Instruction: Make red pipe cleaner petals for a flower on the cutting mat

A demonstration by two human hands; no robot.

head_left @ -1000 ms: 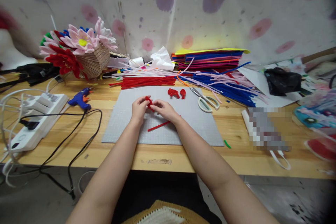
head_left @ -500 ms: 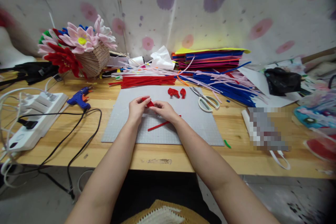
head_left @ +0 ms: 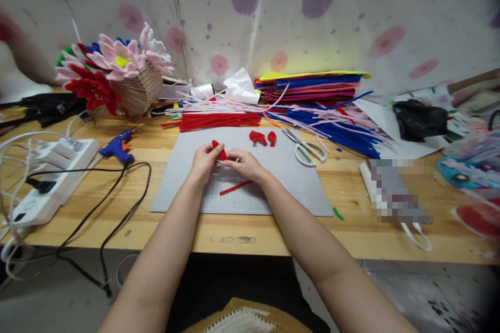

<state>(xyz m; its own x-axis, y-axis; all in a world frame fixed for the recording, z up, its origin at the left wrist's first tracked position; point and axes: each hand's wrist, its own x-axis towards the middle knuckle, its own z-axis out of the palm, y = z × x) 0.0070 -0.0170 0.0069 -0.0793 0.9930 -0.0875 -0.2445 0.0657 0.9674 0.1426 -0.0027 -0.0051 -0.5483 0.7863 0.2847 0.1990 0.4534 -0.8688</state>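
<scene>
Over the grey cutting mat, my left hand is closed, pinching a small red fuzzy petal made of pipe cleaner. My right hand pinches the lower end of that same petal, its fingers meeting the left ones. A straight red pipe cleaner lies on the mat below, partly hidden by my right wrist. Farther back on the mat sit several finished red petals, with one petal a little apart. Scissors rest at the mat's right edge, blades slightly apart.
Red pipe cleaners and blue pipe cleaners lie behind the mat. At left are a blue glue gun, a white power strip, loose cables and a basket of fuzzy flowers. A blurred-out device lies right.
The red petal has turned more upright between my fingers, and its tip now shows above my left thumb. My right hand has shifted slightly, covering more of the loose pipe cleaner.
</scene>
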